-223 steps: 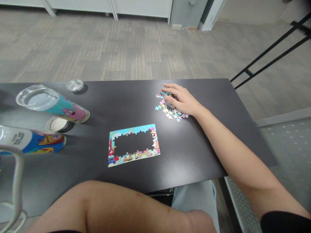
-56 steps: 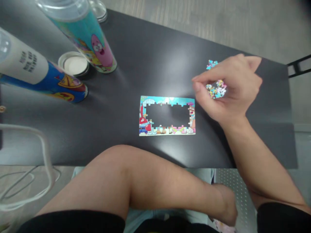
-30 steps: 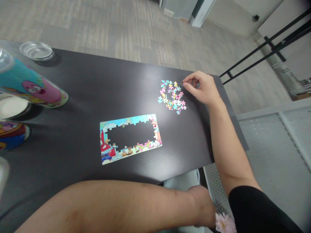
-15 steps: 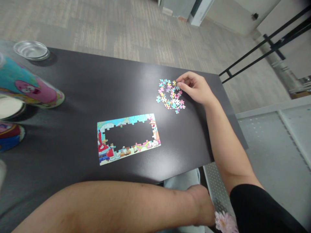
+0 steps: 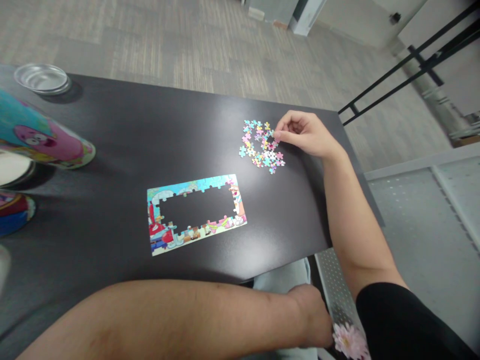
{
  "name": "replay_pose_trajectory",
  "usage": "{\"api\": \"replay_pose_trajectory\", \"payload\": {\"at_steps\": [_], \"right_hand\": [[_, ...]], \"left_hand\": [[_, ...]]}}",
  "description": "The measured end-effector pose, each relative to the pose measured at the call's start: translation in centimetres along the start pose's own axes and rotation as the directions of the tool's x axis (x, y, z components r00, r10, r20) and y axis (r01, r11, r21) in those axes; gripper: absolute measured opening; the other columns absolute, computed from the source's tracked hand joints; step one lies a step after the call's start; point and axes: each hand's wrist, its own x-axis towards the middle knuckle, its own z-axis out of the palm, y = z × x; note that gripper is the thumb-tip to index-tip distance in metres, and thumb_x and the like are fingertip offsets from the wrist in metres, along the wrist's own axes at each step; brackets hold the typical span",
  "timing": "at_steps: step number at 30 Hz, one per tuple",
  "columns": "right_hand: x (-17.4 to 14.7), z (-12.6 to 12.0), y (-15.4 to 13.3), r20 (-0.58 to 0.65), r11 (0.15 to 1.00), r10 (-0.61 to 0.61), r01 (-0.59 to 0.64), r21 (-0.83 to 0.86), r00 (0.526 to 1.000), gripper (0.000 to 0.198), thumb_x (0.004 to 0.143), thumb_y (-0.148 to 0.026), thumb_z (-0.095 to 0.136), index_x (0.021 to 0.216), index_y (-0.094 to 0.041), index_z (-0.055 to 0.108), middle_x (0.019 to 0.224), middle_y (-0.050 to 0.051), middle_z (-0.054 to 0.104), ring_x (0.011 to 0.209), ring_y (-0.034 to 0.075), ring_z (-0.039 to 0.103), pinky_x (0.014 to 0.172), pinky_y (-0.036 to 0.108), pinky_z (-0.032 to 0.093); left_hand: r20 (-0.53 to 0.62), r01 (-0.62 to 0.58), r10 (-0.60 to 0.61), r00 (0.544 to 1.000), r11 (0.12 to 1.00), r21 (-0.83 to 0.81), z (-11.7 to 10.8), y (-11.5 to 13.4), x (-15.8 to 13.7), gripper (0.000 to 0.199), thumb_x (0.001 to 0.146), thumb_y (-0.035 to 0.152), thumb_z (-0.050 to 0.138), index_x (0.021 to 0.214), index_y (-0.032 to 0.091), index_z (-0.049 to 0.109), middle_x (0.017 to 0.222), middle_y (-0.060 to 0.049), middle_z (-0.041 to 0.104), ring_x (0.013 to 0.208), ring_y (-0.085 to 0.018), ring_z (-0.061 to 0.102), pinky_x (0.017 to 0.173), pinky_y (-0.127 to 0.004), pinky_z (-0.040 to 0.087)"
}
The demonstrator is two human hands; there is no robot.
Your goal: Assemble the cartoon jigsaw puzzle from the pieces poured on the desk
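Note:
At the right edge of a scattered heap of small colourful puzzle pieces [image 5: 266,159], the thumb and forefinger of my right hand [image 5: 303,132] are pinched on a puzzle piece, mostly covered by the fingertips. My left hand [image 5: 311,315] rests low at the right, over my lap, its fingers turned away and hidden. Nearer to me on the table lies a joined puzzle border [image 5: 195,235], a rectangle with cartoon figures and a bare dark middle.
A cartoon-printed cylindrical tin [image 5: 52,140] lies at the left of the dark table [image 5: 157,125]. Behind it is a round metal lid [image 5: 42,78]; another printed tin [image 5: 15,212] sits closer. A pink flower [image 5: 350,340] is beside my left wrist. Black metal bars [image 5: 390,75] stand past the table's right end.
My right hand has shifted slightly down along the heap's right edge, fingers still pinched. The left hand stays put. The whole view has drifted a little.

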Motion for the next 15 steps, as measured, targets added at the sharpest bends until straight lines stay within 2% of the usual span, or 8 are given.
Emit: {"api": "replay_pose_trajectory", "payload": {"at_steps": [2, 5, 9, 12, 15], "right_hand": [[-0.3, -0.4, -0.5, 0.058, 1.0, 0.021, -0.022, 0.009, 0.998, 0.075, 0.073, -0.099, 0.113, 0.092, -0.033, 0.082, 0.08, 0.001, 0.069, 0.076, 0.022, 0.054, 0.068, 0.042, 0.041], [-0.6, -0.7, -0.8, 0.145, 1.0, -0.001, 0.004, -0.022, 0.989, 0.072, 0.076, -0.096, 0.114, 0.093, -0.031, 0.088, 0.083, 0.001, 0.07, 0.076, 0.021, 0.054, 0.068, 0.042, 0.04], [-0.7, -0.8, -0.9, 0.22, 0.991, -0.093, 0.113, -0.078, 0.971, 0.06, 0.08, -0.084, 0.117, 0.095, -0.031, 0.093, 0.091, 0.002, 0.074, 0.084, 0.022, 0.058, 0.075, 0.041, 0.046], [-0.5, -0.8, -0.9, 0.27, 0.987, -0.114, 0.14, -0.077, 0.956, 0.053, 0.084, -0.076, 0.118, 0.098, -0.03, 0.094, 0.092, 0.001, 0.073, 0.085, 0.022, 0.058, 0.076, 0.04, 0.047], [-0.4, -0.9, -0.7, 0.265, 0.991, -0.102, 0.12, -0.052, 0.959, 0.048, 0.089, -0.071, 0.116, 0.101, -0.029, 0.095, 0.09, 0.001, 0.07, 0.082, 0.02, 0.057, 0.073, 0.039, 0.044]], "left_hand": [[0.027, -0.043, 0.043, 0.999, 0.999, -0.014, -0.1, -0.1, -0.1, 0.03, 0.101, 0.022, 0.095, 0.077, 0.041, 0.095, 0.129, 0.009, 0.101, 0.048, -0.014, 0.057, 0.05, -0.039, 0.064], [0.052, -0.068, 0.07, 0.996, 0.997, -0.043, -0.6, -0.5, -0.3, 0.029, 0.106, 0.02, 0.088, 0.092, 0.042, 0.1, 0.143, 0.011, 0.099, 0.065, -0.017, 0.075, 0.051, -0.038, 0.064], [0.097, -0.066, 0.07, 0.993, 0.997, -0.042, -1.7, -0.7, -0.8, 0.029, 0.108, 0.019, 0.086, 0.098, 0.042, 0.101, 0.15, 0.012, 0.097, 0.074, -0.019, 0.078, 0.054, -0.039, 0.066], [0.148, -0.077, 0.082, 0.986, 0.996, -0.039, -2.9, -0.9, -1.3, 0.028, 0.109, 0.02, 0.085, 0.102, 0.042, 0.102, 0.167, 0.011, 0.09, 0.07, -0.014, 0.073, 0.047, -0.035, 0.055], [0.19, -0.087, 0.095, 0.977, 0.995, -0.051, -4.2, -1.3, -1.6, 0.028, 0.109, 0.021, 0.085, 0.105, 0.043, 0.102, 0.177, 0.012, 0.084, 0.075, -0.011, 0.075, 0.041, -0.034, 0.042]]}}
